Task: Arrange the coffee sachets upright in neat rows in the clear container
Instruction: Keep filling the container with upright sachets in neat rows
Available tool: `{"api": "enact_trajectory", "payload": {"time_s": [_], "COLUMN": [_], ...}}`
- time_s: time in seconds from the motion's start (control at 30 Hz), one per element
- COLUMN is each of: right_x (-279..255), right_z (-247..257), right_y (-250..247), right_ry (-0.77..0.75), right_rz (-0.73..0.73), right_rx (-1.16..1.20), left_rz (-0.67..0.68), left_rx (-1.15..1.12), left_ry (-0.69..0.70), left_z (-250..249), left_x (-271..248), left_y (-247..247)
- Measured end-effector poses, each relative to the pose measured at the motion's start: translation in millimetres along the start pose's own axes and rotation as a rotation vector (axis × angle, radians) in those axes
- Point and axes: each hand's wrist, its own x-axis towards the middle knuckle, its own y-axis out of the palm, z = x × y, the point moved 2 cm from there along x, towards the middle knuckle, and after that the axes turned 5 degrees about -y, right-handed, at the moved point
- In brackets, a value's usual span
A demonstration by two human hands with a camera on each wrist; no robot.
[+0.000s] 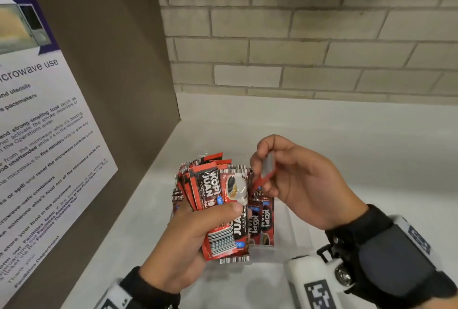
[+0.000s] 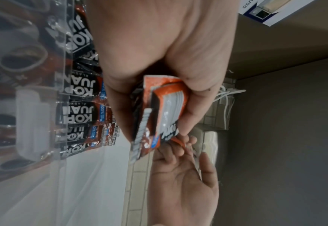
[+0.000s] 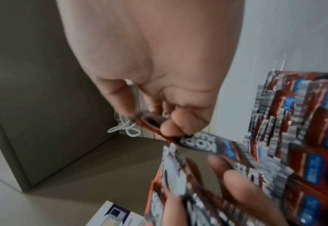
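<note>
My left hand [image 1: 213,219] grips a fanned bundle of red-and-black coffee sachets [image 1: 215,184] above the clear container [image 1: 295,231]. My right hand [image 1: 264,174] pinches a single sachet [image 1: 269,163] between thumb and fingers, just right of the bundle. Several sachets [image 1: 262,219] stand upright inside the container, below both hands. In the left wrist view the bundle [image 2: 159,110] shows edge-on in my left hand [image 2: 171,116], with rows of sachets [image 2: 80,110] behind the container wall [image 2: 66,53]. The right wrist view shows the single sachet [image 3: 201,146] in my right hand [image 3: 153,125].
The container sits on a white counter [image 1: 359,150] in a corner. A brown panel with a microwave-use notice [image 1: 37,122] stands at the left. A brick-tile wall [image 1: 297,48] runs along the back. A white cable [image 3: 124,128] hangs near the wall.
</note>
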Motion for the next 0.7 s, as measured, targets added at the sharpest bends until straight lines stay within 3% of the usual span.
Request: {"api": "enact_trajectory", "payload": {"time_s": [0.3, 0.5, 0.63, 0.7], "right_x": [7, 8, -2, -5], "right_z": [2, 12, 18, 23], "right_y": [-17, -27, -27, -22], "right_ry": [0.005, -0.023, 0.02, -0.036], "right_rz": [0.103, -0.068, 0.105, 0.117], "right_rx": [0.016, -0.418, -0.669, -0.795], "left_rz": [0.054, 0.052, 0.043, 0.05], "left_rx": [-0.03, -0.083, -0.118, -0.152], "left_ry": [-0.032, 0.026, 0.034, 0.018], "left_z": [1, -4, -5, -6], "left_x": [1, -2, 0, 0], "left_y": [-4, -5, -11, -14]}}
